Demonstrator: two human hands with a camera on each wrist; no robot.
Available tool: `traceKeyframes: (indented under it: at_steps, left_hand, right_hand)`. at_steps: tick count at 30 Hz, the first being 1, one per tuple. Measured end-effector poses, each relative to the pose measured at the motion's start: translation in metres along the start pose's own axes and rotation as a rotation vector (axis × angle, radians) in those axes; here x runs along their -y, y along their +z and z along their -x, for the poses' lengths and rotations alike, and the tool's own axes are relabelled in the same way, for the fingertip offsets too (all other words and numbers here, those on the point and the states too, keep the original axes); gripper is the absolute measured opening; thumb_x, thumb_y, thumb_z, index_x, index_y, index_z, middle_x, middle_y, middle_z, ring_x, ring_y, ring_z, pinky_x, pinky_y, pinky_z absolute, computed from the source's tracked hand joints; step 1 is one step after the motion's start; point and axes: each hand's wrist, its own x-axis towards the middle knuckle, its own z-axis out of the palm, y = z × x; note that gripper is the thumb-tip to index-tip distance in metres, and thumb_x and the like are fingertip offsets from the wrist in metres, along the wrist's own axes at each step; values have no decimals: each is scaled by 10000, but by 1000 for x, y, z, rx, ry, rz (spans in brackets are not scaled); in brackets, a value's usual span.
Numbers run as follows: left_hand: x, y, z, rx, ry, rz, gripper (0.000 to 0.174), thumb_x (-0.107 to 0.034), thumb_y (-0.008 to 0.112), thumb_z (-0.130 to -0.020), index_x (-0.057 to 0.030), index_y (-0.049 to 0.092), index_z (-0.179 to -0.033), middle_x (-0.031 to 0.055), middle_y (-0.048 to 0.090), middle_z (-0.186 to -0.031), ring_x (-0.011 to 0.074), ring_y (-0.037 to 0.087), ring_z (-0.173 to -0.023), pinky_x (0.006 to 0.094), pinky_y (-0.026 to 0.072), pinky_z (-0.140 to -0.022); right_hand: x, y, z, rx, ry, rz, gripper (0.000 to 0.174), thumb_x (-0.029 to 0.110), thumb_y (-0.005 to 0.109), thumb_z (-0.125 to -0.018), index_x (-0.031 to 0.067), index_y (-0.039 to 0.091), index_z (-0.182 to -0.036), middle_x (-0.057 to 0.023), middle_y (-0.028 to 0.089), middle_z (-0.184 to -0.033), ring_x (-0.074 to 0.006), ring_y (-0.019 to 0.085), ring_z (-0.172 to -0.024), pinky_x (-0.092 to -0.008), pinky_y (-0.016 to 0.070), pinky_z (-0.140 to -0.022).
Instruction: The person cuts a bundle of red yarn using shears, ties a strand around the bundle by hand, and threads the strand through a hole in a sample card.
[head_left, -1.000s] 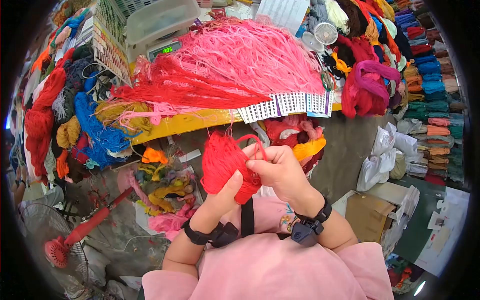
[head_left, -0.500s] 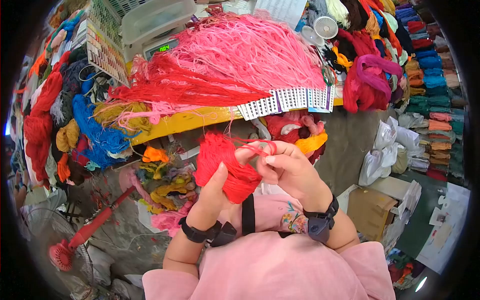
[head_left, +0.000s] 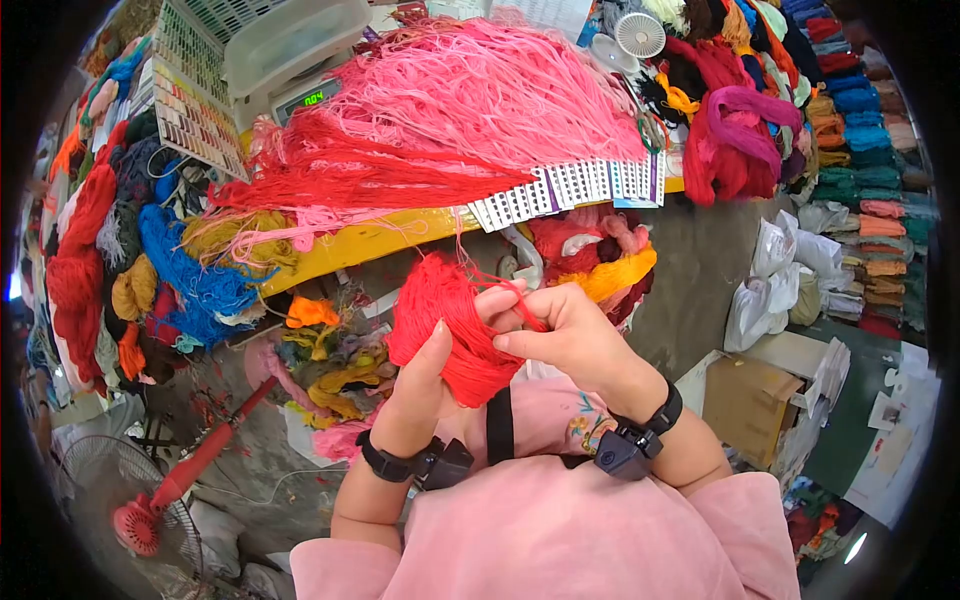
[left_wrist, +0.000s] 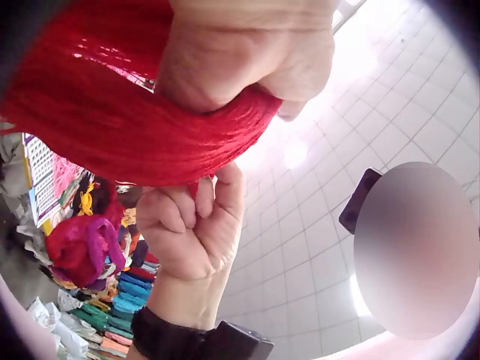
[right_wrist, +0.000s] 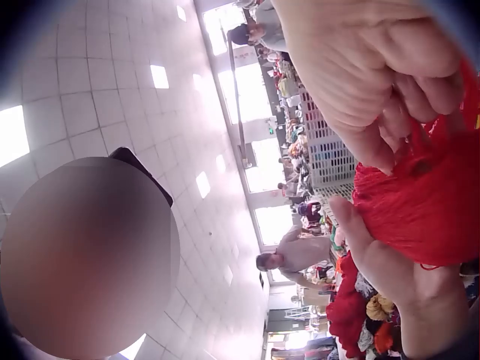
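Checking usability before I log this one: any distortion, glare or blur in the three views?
Head view: strong fisheye bending, dark rim, yet the red yarn bundle is sharp. Left wrist view: the left hand sits close and soft, with ceiling glare behind. Right wrist view: the right hand is soft, ceiling lights blown out.

The bright red yarn bundle (head_left: 445, 325): one even scarlet. A pale pink loose thread heap (head_left: 500, 90); a darker red thread sheaf (head_left: 340, 175). The flat table edge (head_left: 360, 243) is yellow. The small paper cards (head_left: 570, 195) are white with dark dot grids. A tangled blue wool skein (head_left: 190, 265); a plain pink fabric top (head_left: 560, 540).
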Motion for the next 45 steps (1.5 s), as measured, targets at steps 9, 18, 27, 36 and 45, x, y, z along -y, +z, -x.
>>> traceKeyframes:
  at_steps: [9,18,27,36,45]
  left_hand:
    - [1,-2,-2,-14,-46,37,569,-383,293,-862,52,257,-1227,142,241,-1301,221,309,-1163,339,271,-944]
    - [-3,-1,-4,26,-42,-55,590,-363,333,-855,50,196,-1254,154,236,-1302,222,296,-1175,338,248,-959]
    - [-3,-2,0,-8,-35,-3,592,-369,328,-854,52,201,-1252,155,215,-1312,216,293,-1179,336,241,-962]
    - [0,0,-1,12,-12,1,576,-366,316,-859,46,216,-1247,147,228,-1308,234,290,-1179,345,248,-961]
    - [0,2,-2,-56,-16,1,571,-382,304,-860,46,247,-1234,149,228,-1308,249,311,-1164,350,259,-955]
  right_hand:
    - [-1,2,-1,-9,8,-53,119,37,581,-693,-47,604,-774,-9,574,-679,-38,488,-649,-202,397,-617]
    - [1,8,-4,-72,103,-236,84,30,551,-714,-26,605,-743,-7,569,-658,-43,496,-610,-197,404,-564]
    - [-1,9,-6,-85,-32,-279,72,19,557,-708,-27,600,-742,-17,575,-701,-48,500,-639,-197,406,-579]
    - [-8,8,-6,-86,-70,-17,59,-1,543,-699,-18,599,-700,-3,554,-675,-39,479,-630,-194,392,-566]
    - [-13,7,-7,-122,-115,-158,66,11,547,-696,-25,597,-718,26,526,-599,-20,450,-599,-188,381,-558]
